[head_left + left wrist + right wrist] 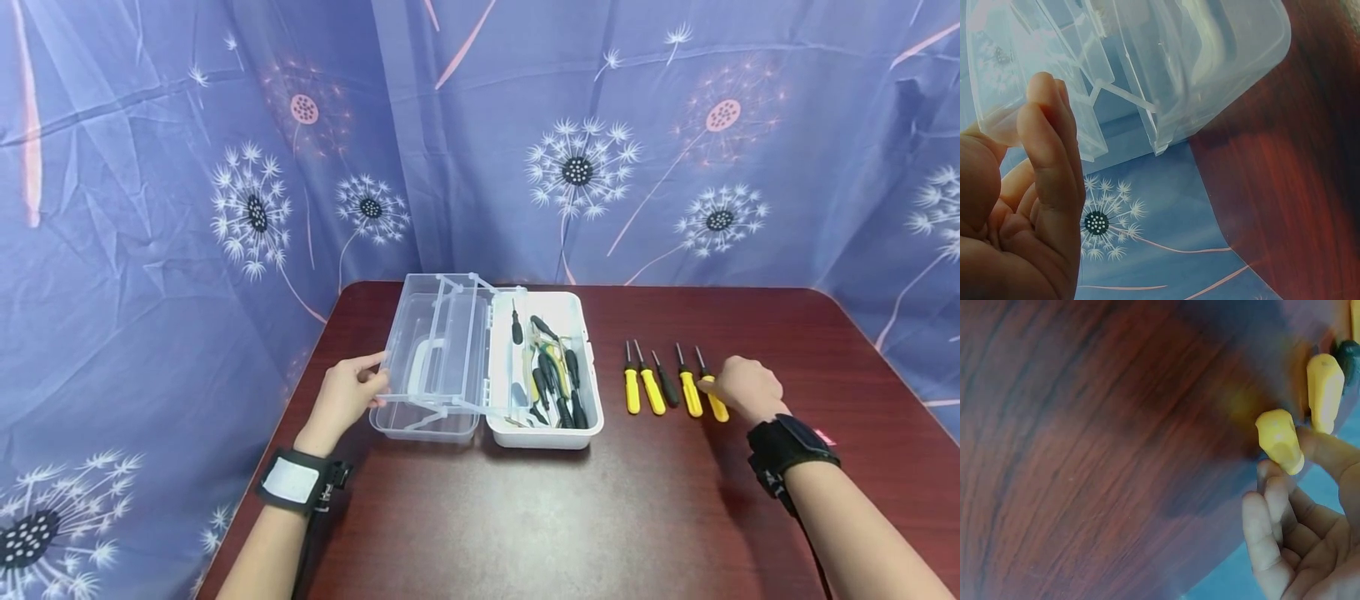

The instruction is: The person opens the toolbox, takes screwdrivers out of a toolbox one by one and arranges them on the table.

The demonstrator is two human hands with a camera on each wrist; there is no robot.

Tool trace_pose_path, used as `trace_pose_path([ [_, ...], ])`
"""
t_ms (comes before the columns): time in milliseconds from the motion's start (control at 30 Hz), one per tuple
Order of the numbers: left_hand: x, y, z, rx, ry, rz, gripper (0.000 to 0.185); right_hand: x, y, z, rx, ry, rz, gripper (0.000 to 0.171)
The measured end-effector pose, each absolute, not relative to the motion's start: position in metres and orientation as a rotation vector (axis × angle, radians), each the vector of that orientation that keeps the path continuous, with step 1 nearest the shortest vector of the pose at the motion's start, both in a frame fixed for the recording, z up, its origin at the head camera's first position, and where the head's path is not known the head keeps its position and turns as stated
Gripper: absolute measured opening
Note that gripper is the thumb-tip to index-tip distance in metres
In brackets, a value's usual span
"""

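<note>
A toolbox lies open on the dark red table [525, 517]. Its clear lid [438, 333] lies to the left, and its white base [592, 421] holds several dark-handled tools. My left hand [375, 379] rests straight fingers [1047, 144] against the clear lid's [1210, 56] left edge. Right of the box, several screwdrivers lie in a row, mostly yellow-handled with one black [667, 387]. My right hand [708, 385] pinches the rightmost yellow screwdriver [720, 409]. In the right wrist view, my right hand [1291, 478] holds its yellow handle [1279, 439] between thumb and fingers, just off the wood.
Blue dandelion-print cloth [570, 150] hangs behind and to both sides of the table. Another yellow handle [1325, 387] and a dark one [1350, 356] lie close beside the pinched one. Bare wood stretches in front of the box.
</note>
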State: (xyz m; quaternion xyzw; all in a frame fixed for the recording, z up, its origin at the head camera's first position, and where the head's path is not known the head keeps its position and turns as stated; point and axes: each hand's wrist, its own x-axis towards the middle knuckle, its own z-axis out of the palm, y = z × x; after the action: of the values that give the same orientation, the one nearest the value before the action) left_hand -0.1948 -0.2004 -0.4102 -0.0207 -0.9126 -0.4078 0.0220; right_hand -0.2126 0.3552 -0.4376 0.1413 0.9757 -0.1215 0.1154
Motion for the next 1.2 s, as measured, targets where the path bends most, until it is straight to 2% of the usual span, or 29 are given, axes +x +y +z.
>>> trace_pose_path([
  [567,-0.194,-0.201,-0.408,-0.074,-2.832,-1.266,0.042,-0.206,0.360,-0.414,0.362,2.928,-0.401,0.044],
  [1200,-0.196,-0.201,-0.410,-0.075,-2.827,-1.283,0.041,-0.209,0.349,-0.406,0.289,3.031,-0.429,0.043],
])
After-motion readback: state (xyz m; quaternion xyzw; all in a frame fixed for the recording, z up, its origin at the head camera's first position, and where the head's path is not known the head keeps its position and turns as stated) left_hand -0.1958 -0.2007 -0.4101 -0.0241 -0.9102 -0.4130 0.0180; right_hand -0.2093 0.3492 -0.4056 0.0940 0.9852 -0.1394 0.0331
